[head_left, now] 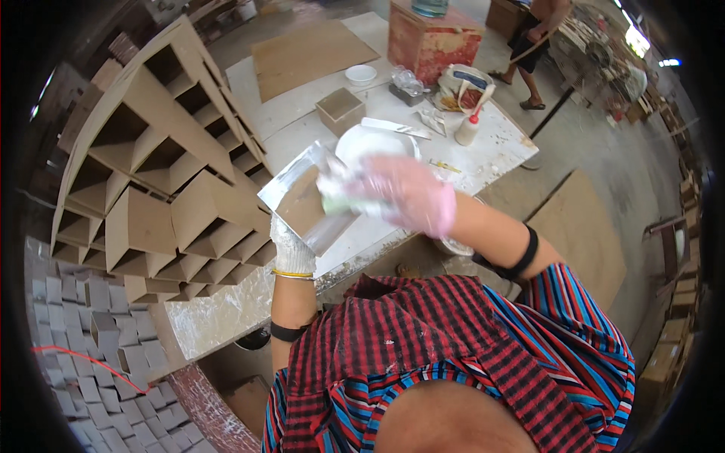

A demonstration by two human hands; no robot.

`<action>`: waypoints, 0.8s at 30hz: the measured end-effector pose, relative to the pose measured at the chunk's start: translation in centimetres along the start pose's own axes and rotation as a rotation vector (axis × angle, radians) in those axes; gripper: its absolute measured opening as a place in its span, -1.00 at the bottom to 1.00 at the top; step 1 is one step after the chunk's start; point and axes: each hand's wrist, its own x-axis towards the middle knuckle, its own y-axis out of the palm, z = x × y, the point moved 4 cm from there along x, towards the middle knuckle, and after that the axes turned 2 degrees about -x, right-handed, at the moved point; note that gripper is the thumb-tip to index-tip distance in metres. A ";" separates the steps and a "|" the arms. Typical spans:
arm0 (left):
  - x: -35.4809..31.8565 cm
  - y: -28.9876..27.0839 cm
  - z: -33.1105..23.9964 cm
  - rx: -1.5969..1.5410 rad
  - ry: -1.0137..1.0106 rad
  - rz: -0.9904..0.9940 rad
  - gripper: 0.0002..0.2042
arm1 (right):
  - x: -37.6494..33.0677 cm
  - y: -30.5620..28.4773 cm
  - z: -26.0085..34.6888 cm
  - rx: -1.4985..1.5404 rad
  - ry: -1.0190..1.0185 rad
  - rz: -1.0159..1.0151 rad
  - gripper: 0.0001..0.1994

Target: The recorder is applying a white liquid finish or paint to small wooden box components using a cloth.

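Note:
My left hand [293, 245], in a white knit glove with a yellow band at the wrist, holds a brown cardboard box [298, 198] from below. Pale, shiny wet-looking smears show along the box's sides. My right hand [411, 192], in a pink glove under thin clear plastic, is closed over the box's right side. In its fingers is a soft white and green pad [349, 198], blurred by motion, so its exact kind is unclear. Just beyond, a round white tub [361, 143] has a flat white blade [396, 127] lying across its rim.
Stacked open brown boxes [174, 196] rise at the left. On the table stand a small brown box [340, 112], a white bowl [361, 74], a red-capped bottle [467, 130], a bag [462, 87] and a red crate [434, 45]. Another person [538, 38] walks at the far right.

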 end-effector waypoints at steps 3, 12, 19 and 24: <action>0.5 0.1 0.4 0.543 0.094 0.119 -0.58 | -1.1 -0.3 -0.1 -0.022 0.012 0.029 -0.54; -1.1 -0.6 -1.6 0.597 0.178 0.030 -0.56 | -0.6 0.2 -0.4 0.035 -0.032 0.018 -0.58; -1.5 -1.1 1.4 -0.485 -0.154 0.027 -0.57 | 3.1 1.4 -1.4 0.047 -0.127 -0.057 -0.46; 0.0 -3.6 5.8 0.032 -0.127 -0.115 -0.59 | 0.7 3.1 0.0 0.017 -0.187 0.027 -0.49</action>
